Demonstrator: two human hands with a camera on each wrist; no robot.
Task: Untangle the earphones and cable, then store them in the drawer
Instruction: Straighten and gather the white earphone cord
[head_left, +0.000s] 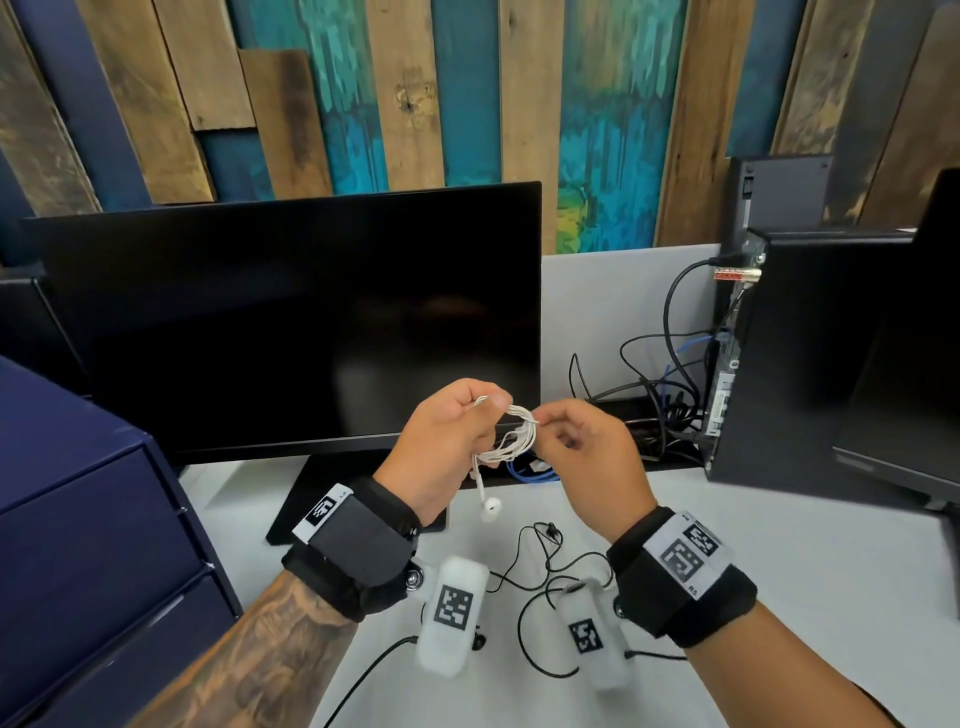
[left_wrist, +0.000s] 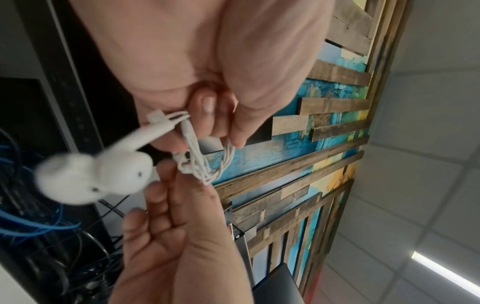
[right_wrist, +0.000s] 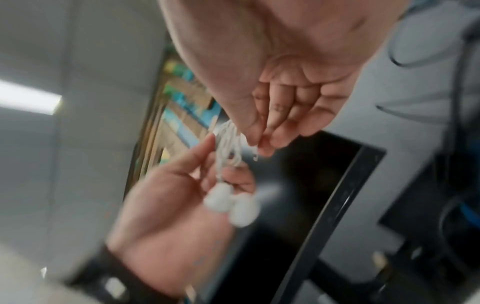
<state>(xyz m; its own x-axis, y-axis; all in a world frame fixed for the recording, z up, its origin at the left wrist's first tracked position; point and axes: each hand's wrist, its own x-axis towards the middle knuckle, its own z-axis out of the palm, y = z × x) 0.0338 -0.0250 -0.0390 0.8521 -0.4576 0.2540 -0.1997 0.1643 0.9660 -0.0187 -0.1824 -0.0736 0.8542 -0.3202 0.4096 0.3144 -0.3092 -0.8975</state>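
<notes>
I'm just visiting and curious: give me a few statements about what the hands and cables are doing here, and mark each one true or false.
1. The left hand grips the coiled white earphones. True.
2. The right hand rests flat on the desk. False: it is raised and pinches the white coil.
3. A black cable lies on the white desk. True.
4. The monitor shows a bright picture. False: its screen is dark.
5. The earbuds are already in the blue drawer unit. False: they dangle below the left hand.

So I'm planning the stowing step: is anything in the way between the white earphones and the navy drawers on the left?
Nothing visible lies between them. The white earphones are held above the desk by the left hand and right hand; the navy drawer unit stands beside the left forearm, its drawers shut.
</notes>
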